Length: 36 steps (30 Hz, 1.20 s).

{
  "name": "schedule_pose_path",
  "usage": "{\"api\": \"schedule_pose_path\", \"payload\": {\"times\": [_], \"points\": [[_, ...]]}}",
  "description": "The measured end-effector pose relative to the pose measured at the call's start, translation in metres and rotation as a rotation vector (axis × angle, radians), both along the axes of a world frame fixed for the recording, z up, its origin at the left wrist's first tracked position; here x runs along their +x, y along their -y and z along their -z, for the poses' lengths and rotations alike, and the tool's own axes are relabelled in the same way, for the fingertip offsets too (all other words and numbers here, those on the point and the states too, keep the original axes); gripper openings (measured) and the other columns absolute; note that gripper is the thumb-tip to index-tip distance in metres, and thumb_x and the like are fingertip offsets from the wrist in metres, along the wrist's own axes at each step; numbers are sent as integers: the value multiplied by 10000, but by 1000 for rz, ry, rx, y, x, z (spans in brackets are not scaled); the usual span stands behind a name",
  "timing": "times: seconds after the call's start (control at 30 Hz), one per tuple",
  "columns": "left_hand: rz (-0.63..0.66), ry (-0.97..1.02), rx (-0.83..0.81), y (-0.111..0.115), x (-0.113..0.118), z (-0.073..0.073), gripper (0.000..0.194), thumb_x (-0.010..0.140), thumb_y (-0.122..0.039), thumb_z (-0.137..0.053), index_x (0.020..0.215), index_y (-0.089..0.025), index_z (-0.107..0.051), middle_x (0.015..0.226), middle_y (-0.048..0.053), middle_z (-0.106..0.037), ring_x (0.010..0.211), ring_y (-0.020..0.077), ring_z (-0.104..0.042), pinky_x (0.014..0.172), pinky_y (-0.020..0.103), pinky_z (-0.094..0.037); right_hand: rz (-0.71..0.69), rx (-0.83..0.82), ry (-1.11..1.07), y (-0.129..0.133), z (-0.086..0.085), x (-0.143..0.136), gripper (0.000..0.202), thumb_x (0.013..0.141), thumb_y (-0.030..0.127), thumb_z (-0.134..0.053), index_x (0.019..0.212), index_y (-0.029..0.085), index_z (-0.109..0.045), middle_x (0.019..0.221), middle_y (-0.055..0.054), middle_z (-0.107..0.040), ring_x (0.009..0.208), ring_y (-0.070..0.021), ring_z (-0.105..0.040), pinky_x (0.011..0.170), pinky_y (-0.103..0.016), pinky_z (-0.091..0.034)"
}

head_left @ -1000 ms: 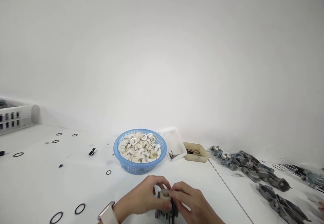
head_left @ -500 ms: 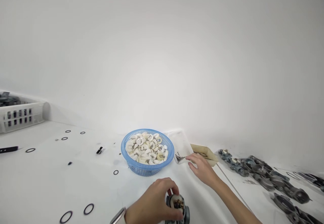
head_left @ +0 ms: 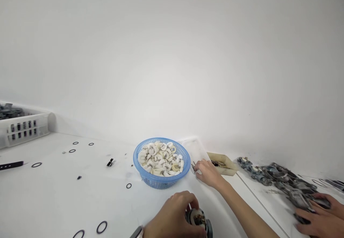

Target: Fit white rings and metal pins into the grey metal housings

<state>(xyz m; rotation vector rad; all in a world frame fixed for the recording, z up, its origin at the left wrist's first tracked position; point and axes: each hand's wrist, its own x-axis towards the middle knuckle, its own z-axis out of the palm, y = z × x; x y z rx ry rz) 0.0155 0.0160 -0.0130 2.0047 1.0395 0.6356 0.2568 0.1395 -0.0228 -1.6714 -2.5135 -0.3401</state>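
My left hand (head_left: 176, 214) grips a round grey metal housing (head_left: 208, 225) near the bottom edge. Inside the housing sit a white ring and brassy parts. My right hand (head_left: 208, 173) reaches into a shallow white tray (head_left: 194, 146), its fingers curled down on thin metal pins (head_left: 193, 167) at the near end. Whether a pin is between those fingertips is hidden. Left of the tray stands a blue basket (head_left: 161, 184) full of white and yellowish rings (head_left: 158, 157). Just behind my right hand lies a yellowish open box (head_left: 228, 170) with thin dark items inside.
Grey metal housings (head_left: 285, 179) lie heaped at the right, where another person's hands (head_left: 319, 216) touch them. Black O-rings (head_left: 101, 227) are scattered on the white table (head_left: 53, 195). A knife (head_left: 12, 165) and a white crate (head_left: 27, 128) of grey parts are at the left.
My right hand has moved down onto the pins, its fingers curling in. Another person's hands have come into view at the right. The view has shifted slightly; my left hand keeps the housing.
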Motion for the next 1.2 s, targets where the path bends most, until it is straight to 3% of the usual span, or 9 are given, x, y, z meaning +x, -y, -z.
{"api": "schedule_pose_path", "payload": {"times": [0.2,0.5,0.87,1.2], "points": [[11,2,55,-1,2,1,403,634,-393,-894,952,-264,-683,1005,-26,-655,971,233,-577,868,314,-407,-45,105,9,10,19,5,205,938,176,-607,1081,191,-753,1120,-86,-739,1143,-275,-597,927,-361,-411],[-16,-14,28,0,2,1,426,595,-404,-891,934,-267,-672,1011,-19,-658,975,247,-580,861,332,-434,-61,205,14,1,33,1,164,969,186,-597,951,186,-760,1055,-74,-737,1085,-257,-593,875,-357,-388],[-13,-24,17,3,1,-5,419,596,-379,-891,929,-261,-665,1007,-24,-663,970,243,-584,856,329,-443,-110,214,14,-8,34,7,274,1033,174,-522,882,199,-750,991,-57,-729,1031,-237,-603,840,-351,-390],[5,-35,20,0,0,-2,432,613,-411,-889,952,-264,-666,1018,-29,-655,986,233,-582,851,305,-433,-73,198,-62,-20,21,19,212,1022,189,-550,883,168,-708,949,-49,-709,955,-226,-627,808,-336,-435]]}}
